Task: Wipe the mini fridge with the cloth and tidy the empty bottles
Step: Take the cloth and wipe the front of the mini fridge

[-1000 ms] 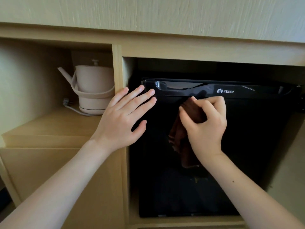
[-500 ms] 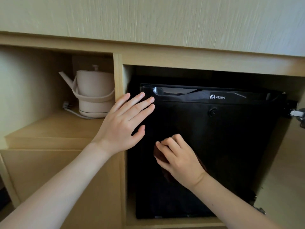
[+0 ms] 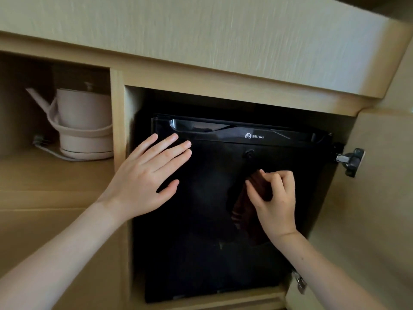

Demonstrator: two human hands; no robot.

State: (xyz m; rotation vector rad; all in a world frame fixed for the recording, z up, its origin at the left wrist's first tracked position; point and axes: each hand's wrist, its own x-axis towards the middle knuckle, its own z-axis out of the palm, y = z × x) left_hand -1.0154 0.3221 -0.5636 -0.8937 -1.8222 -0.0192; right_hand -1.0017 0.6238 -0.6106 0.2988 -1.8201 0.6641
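Note:
A black mini fridge with a WELLWAY logo sits in a wooden cabinet niche, its door closed. My left hand lies flat, fingers spread, on the upper left of the fridge door. My right hand grips a dark brown cloth and presses it against the middle right of the door, below the small round lock. Part of the cloth hangs down under the hand. No bottles are in view.
A beige electric kettle with its cord stands on the shelf in the left compartment. The open cabinet door stands at the right, with a metal hinge near the fridge's top right corner. A wooden panel runs above.
My right hand with the cloth has swept from low on the fridge door up and to the right. The left hand stays flat on the door. The view has tilted slightly.

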